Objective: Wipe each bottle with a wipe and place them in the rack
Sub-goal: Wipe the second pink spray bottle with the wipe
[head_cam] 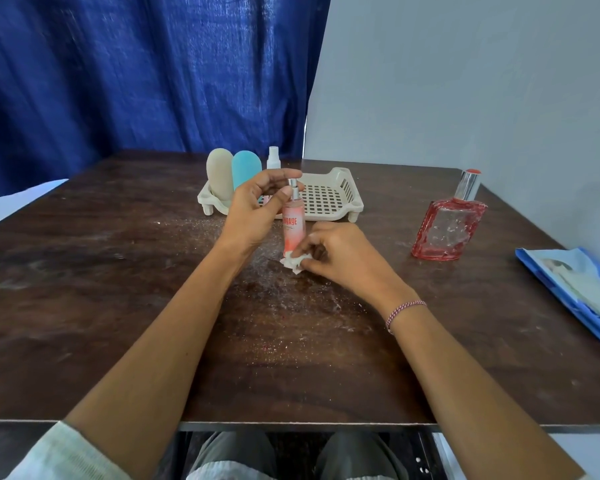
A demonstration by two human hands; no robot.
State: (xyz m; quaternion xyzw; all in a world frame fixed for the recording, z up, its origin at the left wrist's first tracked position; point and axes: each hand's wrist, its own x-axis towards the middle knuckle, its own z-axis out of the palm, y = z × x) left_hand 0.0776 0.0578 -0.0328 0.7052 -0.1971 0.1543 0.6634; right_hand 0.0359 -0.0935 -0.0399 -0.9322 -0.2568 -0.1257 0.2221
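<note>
Left hand grasps the pink bottle up top; right hand pinches a wipe hiding its base.

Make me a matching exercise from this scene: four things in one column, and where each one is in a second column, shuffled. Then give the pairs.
Column one:
1. slim pink spray bottle
2. red glass bottle
3. blue bottle
4. wipe

Column two:
A. standing in the rack
B. pinched in the right hand
C. standing on the table, right of the rack
D. held upright in the left hand

Pairs: 1-D, 2-C, 3-A, 4-B.
</note>
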